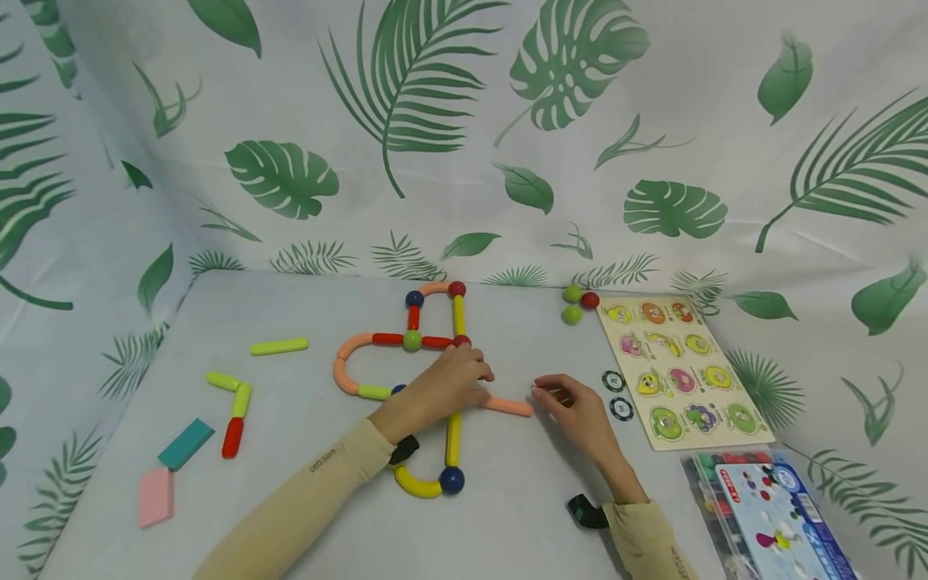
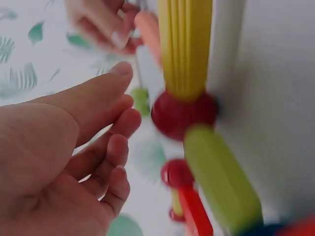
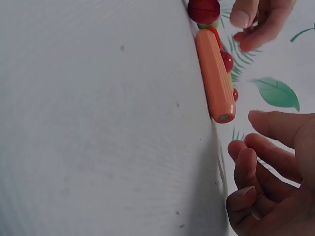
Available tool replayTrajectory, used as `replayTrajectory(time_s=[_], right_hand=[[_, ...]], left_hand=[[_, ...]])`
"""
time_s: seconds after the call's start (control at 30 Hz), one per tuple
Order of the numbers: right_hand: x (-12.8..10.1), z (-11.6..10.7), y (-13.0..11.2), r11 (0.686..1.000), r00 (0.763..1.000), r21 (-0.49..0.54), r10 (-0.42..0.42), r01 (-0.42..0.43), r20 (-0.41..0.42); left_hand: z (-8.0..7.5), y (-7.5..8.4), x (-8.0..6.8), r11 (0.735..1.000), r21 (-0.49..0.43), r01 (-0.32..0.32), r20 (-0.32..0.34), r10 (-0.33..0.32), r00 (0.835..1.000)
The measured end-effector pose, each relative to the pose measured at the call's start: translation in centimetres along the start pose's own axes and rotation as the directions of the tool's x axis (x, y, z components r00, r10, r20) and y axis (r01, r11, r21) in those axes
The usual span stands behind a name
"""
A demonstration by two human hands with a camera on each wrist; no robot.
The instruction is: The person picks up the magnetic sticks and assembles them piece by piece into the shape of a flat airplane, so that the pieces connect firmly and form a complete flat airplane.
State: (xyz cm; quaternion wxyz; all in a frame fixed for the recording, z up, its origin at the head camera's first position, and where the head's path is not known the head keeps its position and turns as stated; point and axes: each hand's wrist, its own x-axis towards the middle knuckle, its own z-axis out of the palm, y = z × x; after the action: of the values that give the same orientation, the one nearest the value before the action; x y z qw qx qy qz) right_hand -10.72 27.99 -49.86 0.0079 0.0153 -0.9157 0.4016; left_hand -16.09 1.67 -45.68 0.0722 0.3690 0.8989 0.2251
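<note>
Hiding part of the stick figure (image 1: 406, 346), left hand (image 1: 445, 387) and right hand (image 1: 573, 407) keep fingers relaxed, holding nothing.

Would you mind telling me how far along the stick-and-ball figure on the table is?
Done: linked loops of sticks and balls. In hand: an orange stick lies between the left hand and right hand, neither gripping it. Left: loose sticks and three spare balls lie unused.
</note>
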Motion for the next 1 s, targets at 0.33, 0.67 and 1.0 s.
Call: replayTrajectory(time_s=[0.33,0.67,1.0], right_hand=[[-0.1,0.6,-0.9,0.998,0.992,0.006,-0.058,0.058,0.108],[0.1,1.2,-1.0,0.99,0.985,-0.035,-0.135,0.139,0.112],[2.8,1.7,-0.9,0.994,0.995,-0.032,-0.099,0.1,0.018]], left_hand=[[-3.3,-6.2,-7.1,0.981,-0.159,0.11,-0.222,-0.144,0.964],[-4.4,-10.6,-14.3,0.945,-0.229,0.231,-0.319,-0.298,0.9],[-4.2,-13.2,-16.7,0.96,-0.163,0.229,-0.417,-0.277,0.866]])
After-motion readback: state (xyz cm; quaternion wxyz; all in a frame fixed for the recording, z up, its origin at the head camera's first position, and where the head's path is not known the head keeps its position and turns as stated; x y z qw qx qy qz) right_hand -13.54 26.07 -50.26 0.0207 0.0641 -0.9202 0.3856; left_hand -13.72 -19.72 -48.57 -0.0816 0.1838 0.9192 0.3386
